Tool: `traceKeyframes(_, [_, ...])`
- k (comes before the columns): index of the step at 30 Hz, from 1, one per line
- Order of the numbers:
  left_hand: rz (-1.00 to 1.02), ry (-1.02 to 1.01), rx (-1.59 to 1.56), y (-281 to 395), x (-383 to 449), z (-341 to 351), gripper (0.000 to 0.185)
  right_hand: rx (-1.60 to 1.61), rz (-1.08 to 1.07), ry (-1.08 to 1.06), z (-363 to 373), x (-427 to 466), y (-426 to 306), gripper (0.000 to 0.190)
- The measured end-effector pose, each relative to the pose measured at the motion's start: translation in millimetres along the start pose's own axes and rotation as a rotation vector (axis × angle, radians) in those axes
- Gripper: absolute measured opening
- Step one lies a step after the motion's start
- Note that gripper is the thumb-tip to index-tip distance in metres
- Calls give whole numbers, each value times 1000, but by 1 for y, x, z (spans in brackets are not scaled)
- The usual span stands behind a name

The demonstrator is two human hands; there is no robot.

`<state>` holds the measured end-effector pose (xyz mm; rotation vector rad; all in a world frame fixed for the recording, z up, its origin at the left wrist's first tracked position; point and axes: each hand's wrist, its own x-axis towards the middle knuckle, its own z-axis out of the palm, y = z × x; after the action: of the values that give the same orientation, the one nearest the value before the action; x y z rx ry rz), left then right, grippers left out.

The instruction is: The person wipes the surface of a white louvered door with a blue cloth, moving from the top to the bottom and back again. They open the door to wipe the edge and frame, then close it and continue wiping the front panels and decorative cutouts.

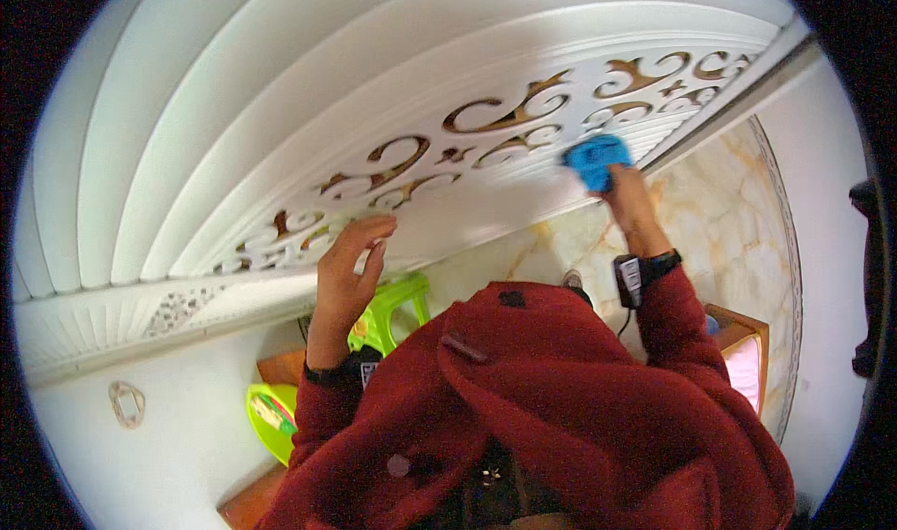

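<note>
A tall white panel (483, 211) with raised ribs and cut-out scrollwork (490, 116) stands before me. My right hand (631, 197) grips a folded blue cloth (597, 157), held at the lower part of the panel just under the scrolls; whether it presses on the surface is hard to tell. On the left, my left hand (350, 267) is raised close to the panel's lower scrolls, its thumb apart from the bent fingers and nothing visible in it. Contact between its fingertips and the panel cannot be made out.
Below my left arm is a bright green plastic stool (396, 306). Farther left, a yellow-green plastic container (263, 425) holds something colourful beside brown wooden furniture (280, 367). A wooden piece with a pink surface (744, 372) stands right, on the marbled floor (729, 214).
</note>
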<state>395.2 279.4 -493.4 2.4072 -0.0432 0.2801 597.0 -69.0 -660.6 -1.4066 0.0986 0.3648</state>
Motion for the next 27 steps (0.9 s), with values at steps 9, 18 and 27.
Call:
traceKeyframes(9, [296, -16, 117, 57, 46, -3, 30, -233, -5, -257, 16, -3, 14, 22])
traceKeyframes(18, [725, 278, 340, 108, 89, -12, 30, -25, -371, 535, -96, 34, -38, 38])
traceKeyframes(27, [833, 595, 688, 126, 122, -27, 30, -338, -426, 351, -16, 6, -18, 59])
